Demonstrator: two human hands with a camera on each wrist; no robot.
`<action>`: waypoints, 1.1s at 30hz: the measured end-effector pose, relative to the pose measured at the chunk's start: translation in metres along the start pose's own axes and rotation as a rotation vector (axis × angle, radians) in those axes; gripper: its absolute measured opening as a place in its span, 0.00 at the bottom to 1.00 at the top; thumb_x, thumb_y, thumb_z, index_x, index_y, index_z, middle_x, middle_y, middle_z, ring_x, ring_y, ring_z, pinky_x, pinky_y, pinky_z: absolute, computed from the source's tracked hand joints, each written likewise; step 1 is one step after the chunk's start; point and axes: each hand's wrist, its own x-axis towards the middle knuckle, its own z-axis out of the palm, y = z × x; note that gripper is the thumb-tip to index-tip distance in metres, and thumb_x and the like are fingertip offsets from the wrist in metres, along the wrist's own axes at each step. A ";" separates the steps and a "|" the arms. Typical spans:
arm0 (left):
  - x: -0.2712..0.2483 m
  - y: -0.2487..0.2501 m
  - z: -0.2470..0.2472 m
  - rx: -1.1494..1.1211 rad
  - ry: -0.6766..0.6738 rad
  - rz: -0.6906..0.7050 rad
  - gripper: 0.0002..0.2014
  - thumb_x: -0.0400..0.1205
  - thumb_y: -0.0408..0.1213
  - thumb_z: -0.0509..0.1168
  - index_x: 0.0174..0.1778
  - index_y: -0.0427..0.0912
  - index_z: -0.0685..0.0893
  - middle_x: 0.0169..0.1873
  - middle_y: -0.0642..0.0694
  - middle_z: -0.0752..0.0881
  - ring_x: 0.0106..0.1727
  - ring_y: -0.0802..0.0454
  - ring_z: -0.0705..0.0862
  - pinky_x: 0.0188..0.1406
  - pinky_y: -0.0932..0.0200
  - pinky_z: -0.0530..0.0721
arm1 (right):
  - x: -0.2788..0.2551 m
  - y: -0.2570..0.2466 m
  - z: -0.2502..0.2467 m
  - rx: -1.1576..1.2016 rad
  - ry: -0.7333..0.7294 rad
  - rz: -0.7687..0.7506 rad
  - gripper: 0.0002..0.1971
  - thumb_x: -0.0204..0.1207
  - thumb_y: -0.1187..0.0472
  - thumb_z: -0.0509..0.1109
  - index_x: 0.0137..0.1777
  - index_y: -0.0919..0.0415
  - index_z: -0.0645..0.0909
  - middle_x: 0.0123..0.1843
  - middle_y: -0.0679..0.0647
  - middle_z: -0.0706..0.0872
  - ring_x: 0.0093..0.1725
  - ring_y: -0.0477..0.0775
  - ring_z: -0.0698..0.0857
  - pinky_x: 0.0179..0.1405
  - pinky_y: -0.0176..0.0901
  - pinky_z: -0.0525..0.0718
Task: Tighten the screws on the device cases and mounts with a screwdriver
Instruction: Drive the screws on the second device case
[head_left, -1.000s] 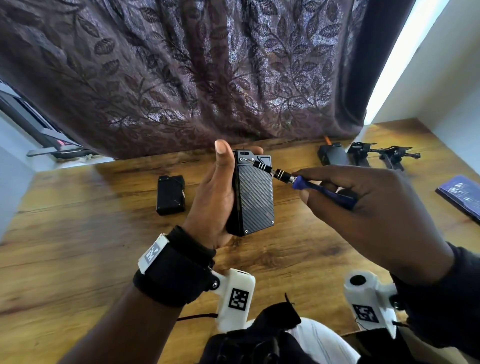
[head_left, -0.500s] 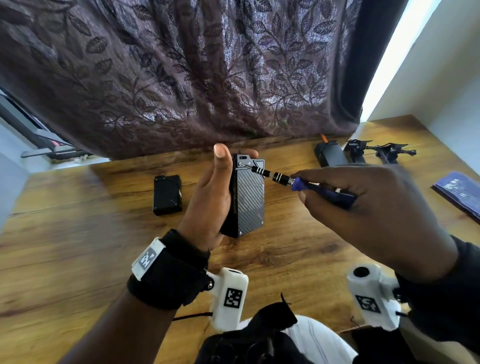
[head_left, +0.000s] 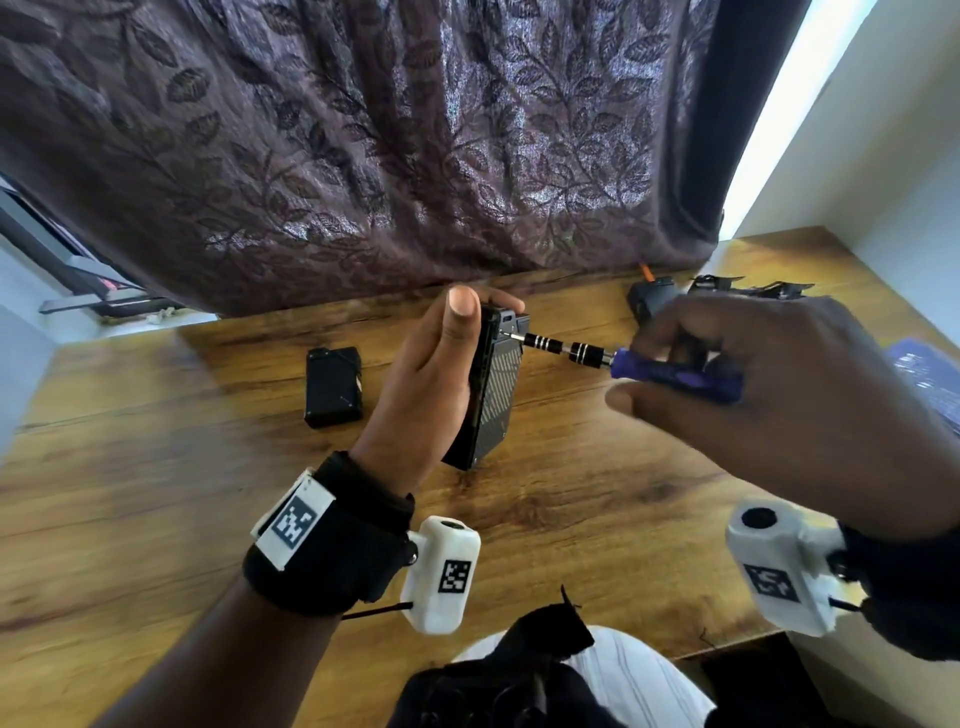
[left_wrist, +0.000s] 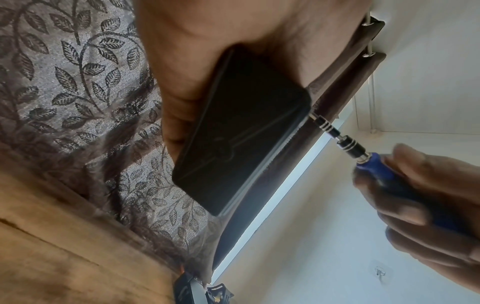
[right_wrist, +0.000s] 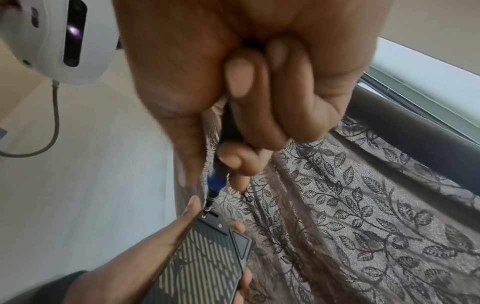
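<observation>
My left hand (head_left: 441, 374) grips a black ribbed device case (head_left: 498, 395) upright above the wooden table (head_left: 156, 467), thumb along its near edge and fingers round the far side. My right hand (head_left: 769, 384) holds a blue-handled screwdriver (head_left: 670, 371); its black-and-silver bit shaft (head_left: 561, 347) points left, tip on a screw at the case's top corner. In the right wrist view the tip sits at a screw (right_wrist: 203, 216) on the case (right_wrist: 205, 261). The left wrist view shows the case's smooth black back (left_wrist: 241, 131) and the screwdriver (left_wrist: 374, 162).
A second black device case (head_left: 333, 387) lies flat on the table left of my left hand. At the back right lie a dark device (head_left: 652, 301) and black mounts (head_left: 748, 288). A dark blue flat object (head_left: 930, 374) sits at the right edge. A leaf-patterned curtain (head_left: 415, 130) hangs behind.
The case has turned more edge-on to the head view in my left hand. My right hand with the screwdriver has shifted slightly and is blurred, the tip staying at the case's top corner.
</observation>
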 end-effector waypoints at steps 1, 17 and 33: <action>0.000 0.000 0.000 0.003 0.000 0.000 0.27 0.91 0.53 0.46 0.62 0.37 0.83 0.44 0.39 0.84 0.42 0.45 0.83 0.39 0.52 0.83 | 0.000 -0.001 -0.001 -0.008 -0.010 0.014 0.15 0.68 0.36 0.78 0.44 0.43 0.81 0.34 0.39 0.84 0.43 0.38 0.83 0.42 0.26 0.76; 0.002 0.000 0.003 0.010 -0.004 0.075 0.33 0.84 0.66 0.52 0.62 0.38 0.84 0.45 0.37 0.85 0.43 0.48 0.84 0.40 0.52 0.83 | 0.000 -0.002 -0.002 0.071 0.047 0.055 0.10 0.68 0.41 0.79 0.36 0.45 0.85 0.29 0.42 0.84 0.36 0.44 0.83 0.33 0.28 0.74; 0.001 0.000 0.002 0.047 0.022 0.086 0.31 0.87 0.58 0.49 0.63 0.32 0.82 0.45 0.37 0.84 0.41 0.50 0.84 0.37 0.59 0.83 | -0.001 -0.003 0.003 0.105 0.030 0.046 0.17 0.78 0.43 0.71 0.31 0.49 0.85 0.26 0.41 0.84 0.28 0.45 0.84 0.32 0.36 0.79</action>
